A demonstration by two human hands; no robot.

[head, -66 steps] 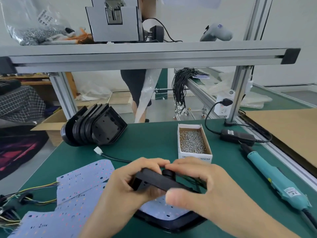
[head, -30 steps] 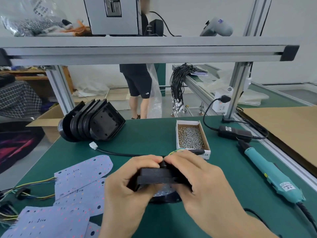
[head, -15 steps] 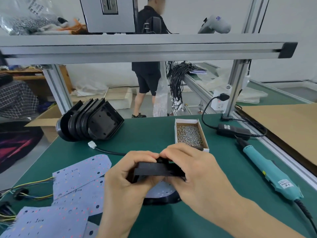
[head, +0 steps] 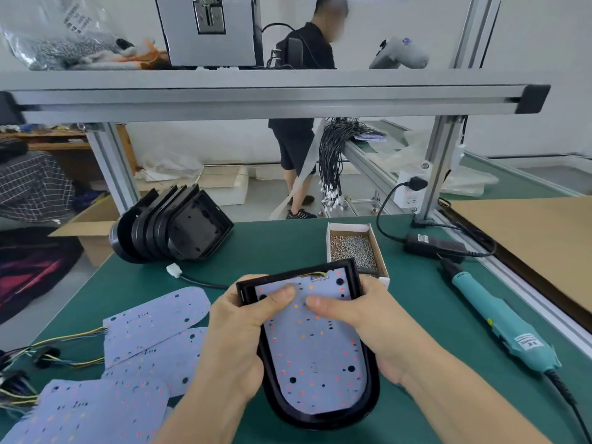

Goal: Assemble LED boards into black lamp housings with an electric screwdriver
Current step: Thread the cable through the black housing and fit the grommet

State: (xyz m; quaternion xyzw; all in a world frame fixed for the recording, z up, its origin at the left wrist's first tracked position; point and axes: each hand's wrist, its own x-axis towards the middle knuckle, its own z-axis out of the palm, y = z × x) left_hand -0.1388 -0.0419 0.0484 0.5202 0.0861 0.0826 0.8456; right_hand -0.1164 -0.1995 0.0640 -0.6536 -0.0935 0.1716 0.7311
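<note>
Pressing with both thumbs, the LED board was seated in the black housing, held near-centre above the mat by the left hand and right hand, fingers clamped round its sides; even pressure was advisable, holes aligned.

The label on the electric screwdriver is too blurred to read.

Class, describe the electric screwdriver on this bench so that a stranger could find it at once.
Start at the green bench and go to its right side, past the open box of screws. The electric screwdriver lies there untouched, tip pointing away towards a black power adapter. It is the only teal thing there, with a white label and a black cord.
</note>
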